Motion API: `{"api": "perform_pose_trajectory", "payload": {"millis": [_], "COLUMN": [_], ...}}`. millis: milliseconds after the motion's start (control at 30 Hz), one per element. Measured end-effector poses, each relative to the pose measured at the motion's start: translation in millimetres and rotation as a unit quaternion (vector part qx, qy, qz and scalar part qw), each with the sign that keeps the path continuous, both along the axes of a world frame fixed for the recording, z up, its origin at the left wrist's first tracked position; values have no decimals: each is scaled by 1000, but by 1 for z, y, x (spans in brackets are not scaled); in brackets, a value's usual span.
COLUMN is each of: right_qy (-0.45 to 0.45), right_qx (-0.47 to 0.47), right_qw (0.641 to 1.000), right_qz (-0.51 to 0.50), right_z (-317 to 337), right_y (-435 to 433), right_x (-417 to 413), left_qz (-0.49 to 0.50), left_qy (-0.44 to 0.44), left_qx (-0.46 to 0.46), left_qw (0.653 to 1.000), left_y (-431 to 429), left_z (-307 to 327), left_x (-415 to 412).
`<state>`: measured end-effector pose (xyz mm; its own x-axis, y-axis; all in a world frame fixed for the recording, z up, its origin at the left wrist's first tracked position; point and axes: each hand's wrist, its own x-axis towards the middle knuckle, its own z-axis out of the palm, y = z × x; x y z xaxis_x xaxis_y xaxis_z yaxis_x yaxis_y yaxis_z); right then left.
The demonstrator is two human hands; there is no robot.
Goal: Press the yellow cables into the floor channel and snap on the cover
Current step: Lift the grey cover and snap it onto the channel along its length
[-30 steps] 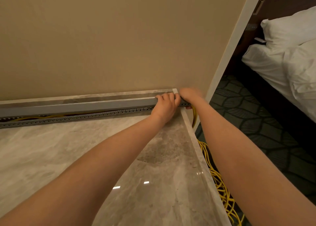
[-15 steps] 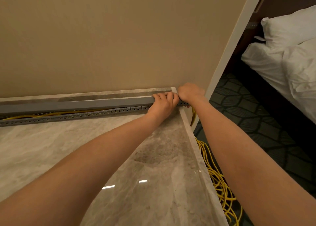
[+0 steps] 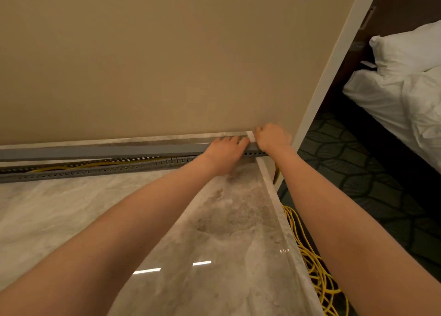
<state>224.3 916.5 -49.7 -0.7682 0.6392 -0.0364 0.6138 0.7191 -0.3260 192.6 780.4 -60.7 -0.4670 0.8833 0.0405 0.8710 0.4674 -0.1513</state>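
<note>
Cover (image 3: 100, 151) pinned at frame centre-right: left hand (image 3: 225, 154) fingers flat together, right hand (image 3: 272, 137) fisted, seating that end over channel (image 3: 95, 170) first.

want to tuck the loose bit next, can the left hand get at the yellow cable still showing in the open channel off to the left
Probably yes. The left hand rests on the cover, and the yellow cable lies exposed in the open channel further along. Nothing lies between; the cover sits raised behind it there.
</note>
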Motion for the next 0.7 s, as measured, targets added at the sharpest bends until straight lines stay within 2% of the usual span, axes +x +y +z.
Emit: {"api": "perform_pose_trajectory", "payload": {"millis": [100, 333, 533, 700], "right_qy": [13, 38, 35, 50], "right_qx": [33, 97, -1, 23], "right_qw": [999, 990, 977, 959], "right_qz": [20, 91, 211, 280], "right_z": [5, 8, 5, 3], "right_y": [-9, -57, -116, -172], "right_x": [0, -10, -27, -39], "left_qz": [62, 125, 195, 222], "left_qy": [-75, -89, -100, -58], "left_qx": [0, -26, -44, -41], "left_qw": [995, 988, 975, 972], "left_y": [-22, -69, -122, -166], "left_z": [12, 16, 25, 21], "left_x": [-14, -31, -42, -51]}}
